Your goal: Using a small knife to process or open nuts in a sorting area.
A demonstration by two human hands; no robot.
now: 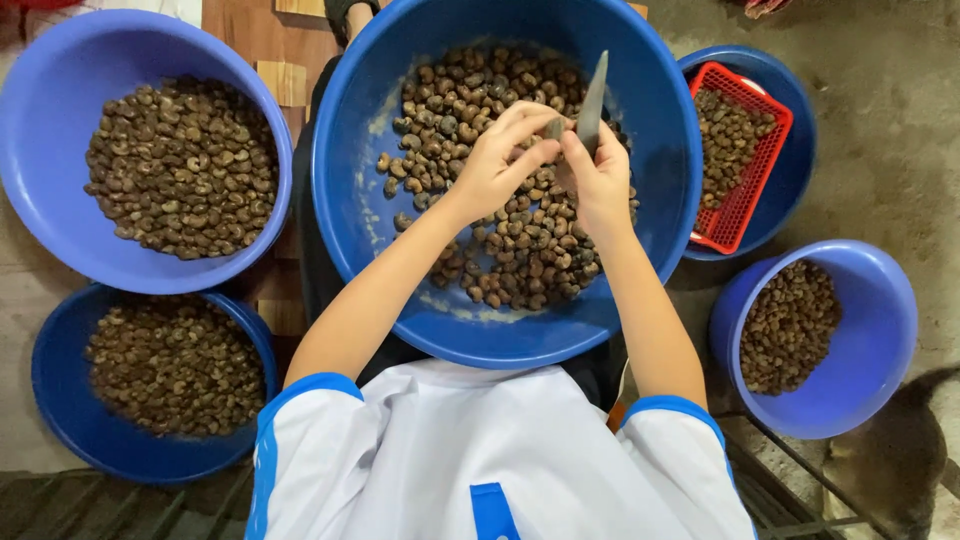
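Note:
Both my hands meet over the large blue basin [660, 180] in front of me, which holds a heap of brown cashew nuts [520, 250]. My left hand [500, 160] pinches a single nut [553, 128] at the fingertips. My right hand [600, 175] grips a knife [592, 100] whose grey blade points up and away from me, its edge against the nut. My forearms reach out from white sleeves with blue cuffs.
Other blue basins of nuts surround me: upper left [40, 150], lower left [60, 400], lower right [880, 340]. At upper right a blue basin [795, 160] carries a red plastic basket [745, 180] of nuts. A dark furry animal [900, 450] stands at the lower right.

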